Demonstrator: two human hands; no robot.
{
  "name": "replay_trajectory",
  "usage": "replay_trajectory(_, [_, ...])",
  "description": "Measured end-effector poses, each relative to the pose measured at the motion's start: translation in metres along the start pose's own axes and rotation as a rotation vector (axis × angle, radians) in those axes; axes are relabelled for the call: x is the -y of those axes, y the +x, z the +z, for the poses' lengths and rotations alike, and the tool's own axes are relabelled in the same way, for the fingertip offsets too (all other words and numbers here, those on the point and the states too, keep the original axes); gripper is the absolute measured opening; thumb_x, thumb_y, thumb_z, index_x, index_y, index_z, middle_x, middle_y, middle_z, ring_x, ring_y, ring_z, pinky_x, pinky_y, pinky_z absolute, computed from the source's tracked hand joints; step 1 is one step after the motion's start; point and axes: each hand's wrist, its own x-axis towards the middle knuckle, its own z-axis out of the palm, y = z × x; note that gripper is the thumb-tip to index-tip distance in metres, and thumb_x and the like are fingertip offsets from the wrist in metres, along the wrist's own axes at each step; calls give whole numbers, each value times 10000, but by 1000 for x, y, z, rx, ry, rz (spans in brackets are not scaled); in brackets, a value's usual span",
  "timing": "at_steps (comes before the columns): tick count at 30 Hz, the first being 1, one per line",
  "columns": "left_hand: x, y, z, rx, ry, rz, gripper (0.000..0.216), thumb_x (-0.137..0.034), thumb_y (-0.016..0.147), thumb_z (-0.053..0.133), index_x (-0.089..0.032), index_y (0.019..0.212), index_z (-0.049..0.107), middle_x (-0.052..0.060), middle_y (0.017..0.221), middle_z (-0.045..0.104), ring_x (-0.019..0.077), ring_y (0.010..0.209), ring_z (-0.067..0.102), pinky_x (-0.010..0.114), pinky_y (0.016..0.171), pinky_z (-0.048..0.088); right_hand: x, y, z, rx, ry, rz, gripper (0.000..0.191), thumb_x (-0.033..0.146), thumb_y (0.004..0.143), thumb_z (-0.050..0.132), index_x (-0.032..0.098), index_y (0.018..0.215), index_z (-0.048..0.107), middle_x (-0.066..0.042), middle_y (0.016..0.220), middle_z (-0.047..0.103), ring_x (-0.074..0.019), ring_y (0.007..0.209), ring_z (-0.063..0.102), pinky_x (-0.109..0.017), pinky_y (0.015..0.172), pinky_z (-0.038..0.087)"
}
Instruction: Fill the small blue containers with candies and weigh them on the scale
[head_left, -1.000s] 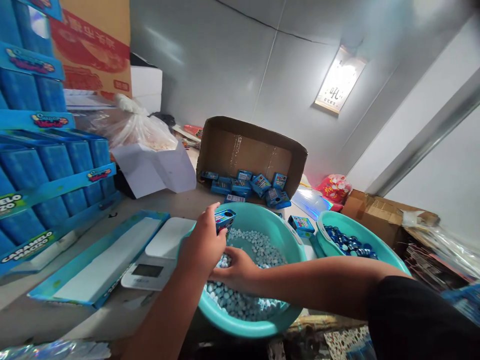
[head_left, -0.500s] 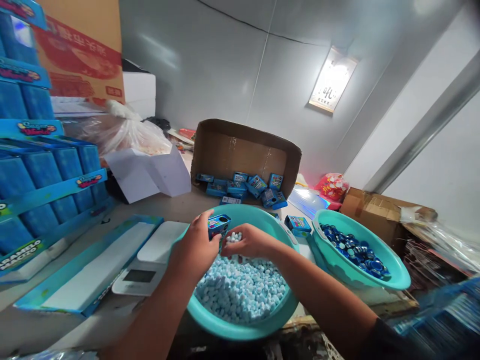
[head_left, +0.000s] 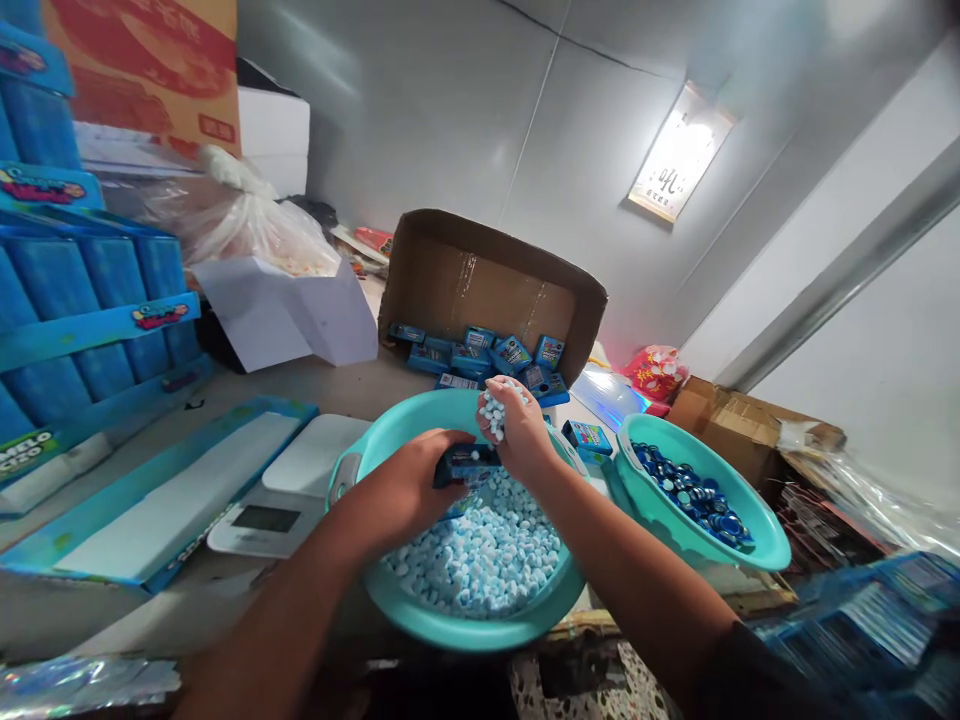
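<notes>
My left hand [head_left: 420,475] grips a small blue candy box [head_left: 469,458] over a turquoise basin [head_left: 390,600]. One white piece shows at the box's top. Just above and to the right of it, my right hand [head_left: 525,430] is closed around a handful of small white and pale blue candies [head_left: 496,412], some showing between the fingers. More loose candies [head_left: 487,560] of the same kind fill the basin's bottom. Whether the right hand touches the box, I cannot tell.
A tipped cardboard box [head_left: 495,270] holding several small blue boxes stands behind. On the right, a second turquoise basin [head_left: 776,545] contains shiny blue caps. At the left are a white scale [head_left: 259,530], a long display tray [head_left: 180,500] and stacked blue cartons [head_left: 60,270].
My right hand has lifted out from low in the basin with its handful and moved up beside the box. The left hand has tilted the box and shifted slightly right.
</notes>
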Motion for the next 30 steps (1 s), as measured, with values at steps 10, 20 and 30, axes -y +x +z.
replay_trajectory(10, [2, -3, -3, -9, -3, -13, 330, -239, 789, 585, -258, 1118, 563, 18, 1121, 659, 230, 1031, 618, 350, 867, 476, -8, -4, 5, -49, 25, 24, 230, 322, 685, 698, 210, 795, 529, 59, 564, 508, -91, 477, 458, -184, 412, 322])
replay_trajectory(20, [1, -3, -3, -26, 22, -14, 194, -217, 792, 572, -246, 984, 559, 21, 1074, 645, 229, 990, 598, 361, 891, 440, -7, -8, 3, -49, -12, 13, 235, 373, 692, 664, 211, 802, 535, 50, 582, 502, -114, 513, 468, -209, 444, 326])
replay_trajectory(30, [5, -2, 0, -50, -5, -28, 242, -197, 772, 576, -265, 1005, 589, 15, 1059, 656, 225, 967, 617, 344, 851, 474, -9, -9, 1, -15, 0, 30, 203, 386, 693, 611, 222, 779, 528, 40, 606, 553, -156, 587, 564, -245, 516, 427])
